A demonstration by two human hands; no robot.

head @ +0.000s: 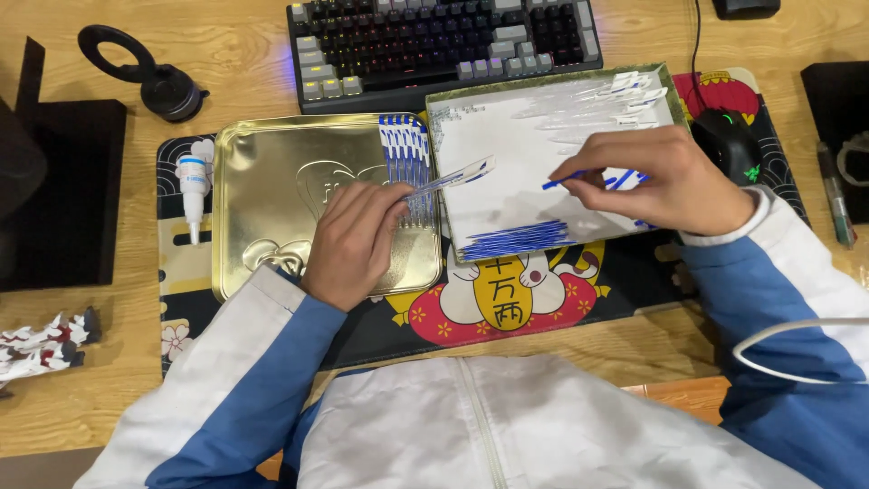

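Left hand fingers pinch a blue-and-white strip beside the gold tin; right hand fingers hold a blue strip right of it.

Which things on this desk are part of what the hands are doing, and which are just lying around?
In use:
left hand, holding a strip
right hand, picking a blue strip
gold tin
tray

Lying about:
keyboard
mouse
dropper bottle
pen
desk mat
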